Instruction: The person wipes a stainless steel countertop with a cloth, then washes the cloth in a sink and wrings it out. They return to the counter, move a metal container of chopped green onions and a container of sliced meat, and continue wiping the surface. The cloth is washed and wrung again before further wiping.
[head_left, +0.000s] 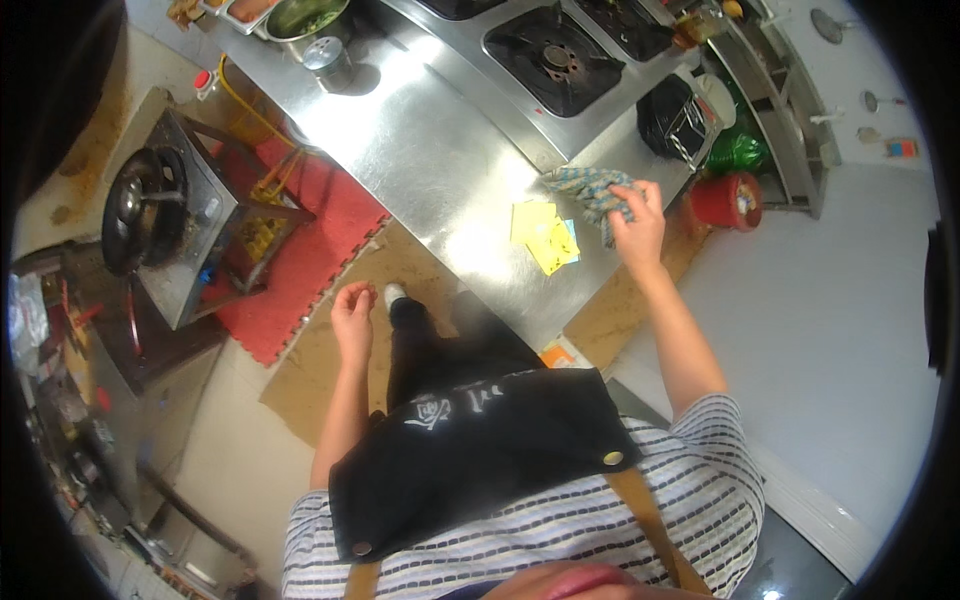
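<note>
My right hand (641, 225) grips a grey-blue checked cloth (589, 191) at the right end of the stainless steel counter (420, 157). The cloth hangs crumpled from my fingers, and its far end is over the metal near the stove's corner. Just left of it, yellow paper slips (551, 240) lie overlapped on the counter, with a bit of light blue paper (572, 238) showing from under them. My left hand (354, 304) hangs in front of the counter, away from everything, its fingers loosely curled. Nothing shows in it.
A gas stove (555, 60) joins the counter's far side. On the counter's far left stand a metal shaker (328, 64) and a steel pot (300, 19) with greens. A red bucket (727, 201) sits beyond my right hand. At left, a metal stand (191, 225) holds a black wok (142, 210).
</note>
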